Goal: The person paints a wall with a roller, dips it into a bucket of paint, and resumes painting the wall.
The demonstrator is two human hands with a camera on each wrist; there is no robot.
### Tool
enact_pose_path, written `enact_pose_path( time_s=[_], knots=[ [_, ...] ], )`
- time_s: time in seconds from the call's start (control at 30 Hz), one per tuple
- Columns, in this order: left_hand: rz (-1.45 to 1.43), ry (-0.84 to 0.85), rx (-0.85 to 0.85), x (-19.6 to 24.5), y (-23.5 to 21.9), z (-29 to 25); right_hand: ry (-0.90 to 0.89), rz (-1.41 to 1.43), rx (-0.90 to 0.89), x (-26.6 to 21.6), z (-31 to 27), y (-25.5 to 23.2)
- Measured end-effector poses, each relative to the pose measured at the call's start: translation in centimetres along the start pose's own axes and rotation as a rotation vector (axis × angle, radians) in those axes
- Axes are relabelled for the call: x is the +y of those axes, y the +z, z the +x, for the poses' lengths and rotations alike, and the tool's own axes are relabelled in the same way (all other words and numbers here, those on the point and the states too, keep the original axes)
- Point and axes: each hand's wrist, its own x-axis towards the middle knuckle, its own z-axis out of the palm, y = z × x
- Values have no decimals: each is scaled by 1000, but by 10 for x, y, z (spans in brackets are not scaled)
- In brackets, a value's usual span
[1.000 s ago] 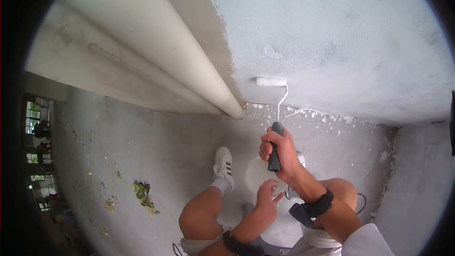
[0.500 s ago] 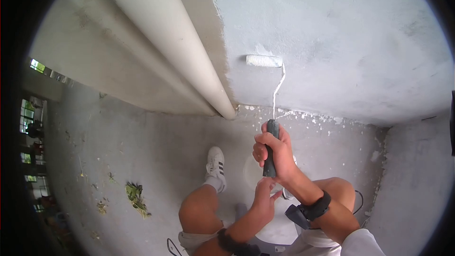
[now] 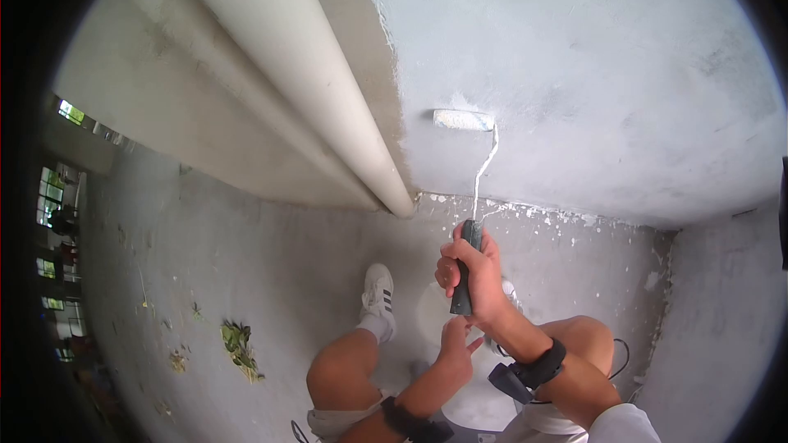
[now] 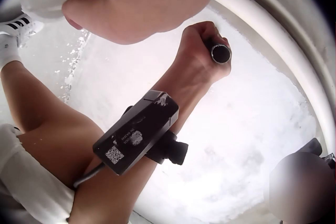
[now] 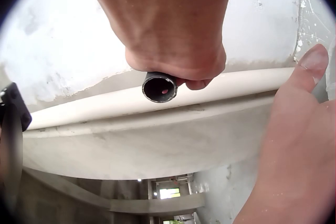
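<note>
My right hand (image 3: 484, 275) grips the dark handle (image 3: 463, 283) of a paint roller, fingers wrapped round it. From the handle a bent, paint-coated wire (image 3: 479, 176) runs up to the white roller sleeve (image 3: 464, 120), which lies against the wall (image 3: 574, 98) low down, near the pipe. The hollow butt of the handle (image 5: 159, 87) pokes out below the fist in the right wrist view. Just under that end is my left hand (image 3: 454, 357), with nothing in it, fingers loosely bent and thumb apart. Beneath both hands a pale round container (image 3: 431, 303) is partly hidden.
A thick cream pipe (image 3: 328, 82) slants down the corner left of the painted patch. White paint flecks (image 3: 558, 217) line the floor edge. Wilted leaves (image 3: 240, 351) lie on the grey floor to the left. My foot in a white shoe (image 3: 378, 291) stands near the pipe's base.
The roller has gone up the wall from near the floor edge, mostly in the first half second, with my right hand still gripping it. My left hand has stayed below the handle.
</note>
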Motion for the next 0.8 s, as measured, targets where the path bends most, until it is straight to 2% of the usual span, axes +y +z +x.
enact_pose_path(
  time_s=[0.13,0.5,0.8],
  knots=[
    [44,63,15,-19,-9,13,-26,-7,-19,0,-3,5],
    [24,-14,15,20,25,-21,-60,-48,-95,6,3,-8],
    [7,-2,9,19,20,-14,-103,-104,-67,10,11,-6]
  ],
)
